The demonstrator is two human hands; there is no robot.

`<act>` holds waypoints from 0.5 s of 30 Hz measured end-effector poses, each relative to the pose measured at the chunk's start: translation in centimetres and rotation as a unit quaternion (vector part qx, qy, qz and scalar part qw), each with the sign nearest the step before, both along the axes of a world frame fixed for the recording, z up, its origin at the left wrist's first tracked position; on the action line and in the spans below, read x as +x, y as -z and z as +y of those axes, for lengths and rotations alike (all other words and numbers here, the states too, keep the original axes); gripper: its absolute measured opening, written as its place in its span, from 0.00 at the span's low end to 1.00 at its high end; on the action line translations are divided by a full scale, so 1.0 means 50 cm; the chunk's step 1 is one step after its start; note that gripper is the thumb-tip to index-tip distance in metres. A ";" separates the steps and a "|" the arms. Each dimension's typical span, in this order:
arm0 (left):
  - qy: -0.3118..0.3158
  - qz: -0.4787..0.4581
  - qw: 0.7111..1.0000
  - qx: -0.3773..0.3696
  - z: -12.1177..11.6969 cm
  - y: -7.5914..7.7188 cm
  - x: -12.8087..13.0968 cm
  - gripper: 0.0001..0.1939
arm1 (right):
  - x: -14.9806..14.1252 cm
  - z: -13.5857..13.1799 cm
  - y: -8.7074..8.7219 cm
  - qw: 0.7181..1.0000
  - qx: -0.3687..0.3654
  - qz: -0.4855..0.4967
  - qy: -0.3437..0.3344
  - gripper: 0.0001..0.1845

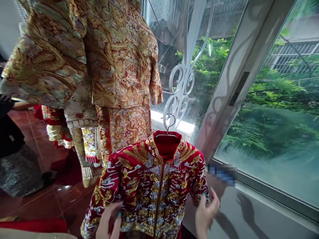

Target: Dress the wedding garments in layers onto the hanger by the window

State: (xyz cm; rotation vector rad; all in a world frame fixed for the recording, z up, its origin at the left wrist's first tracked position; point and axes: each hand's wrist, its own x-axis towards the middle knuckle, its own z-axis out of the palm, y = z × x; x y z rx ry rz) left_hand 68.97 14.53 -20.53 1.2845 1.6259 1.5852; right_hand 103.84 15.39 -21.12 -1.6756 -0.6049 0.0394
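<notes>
A red jacket (pixel 152 186) thick with gold and silver embroidery hangs on a hanger (pixel 168 127) hooked to the white scroll-shaped window grille (pixel 181 86). My left hand (pixel 109 220) rests on the jacket's front near its left sleeve, fingers spread and loosely curved. Beside the jacket's right sleeve, my right hand (pixel 205 212) has its fingers apart, touching or just off the sleeve edge. Neither hand grips anything.
Above and to the left hang gold-embroidered garments (pixel 109 59), with more red and gold pieces (pixel 57 126) behind. A large window (pixel 269 109) with a metal frame fills the right side. Dark red tiled floor (pixel 50 199) lies below; a dark bundle (pixel 17 172) sits at left.
</notes>
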 end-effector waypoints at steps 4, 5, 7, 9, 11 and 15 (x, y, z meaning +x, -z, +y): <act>-0.026 0.336 0.921 0.196 0.119 -0.179 0.093 0.25 | -0.107 0.129 -0.173 0.942 0.149 -0.277 -0.116 0.31; -0.026 0.383 0.901 0.201 0.157 -0.194 0.106 0.26 | -0.133 0.165 -0.189 0.927 0.137 -0.312 -0.155 0.31; -0.021 0.448 0.872 0.198 0.220 -0.198 0.114 0.28 | -0.172 0.224 -0.199 0.910 0.098 -0.342 -0.215 0.30; -0.017 0.481 0.855 0.193 0.253 -0.187 0.106 0.30 | -0.187 0.258 -0.195 0.900 0.075 -0.356 -0.239 0.30; -0.018 0.491 0.848 0.200 0.254 -0.181 0.094 0.30 | -0.179 0.263 -0.193 0.889 0.076 -0.379 -0.245 0.30; -0.025 0.455 0.847 0.273 0.203 -0.225 0.058 0.29 | -0.093 0.222 -0.218 0.890 0.128 -0.395 -0.191 0.29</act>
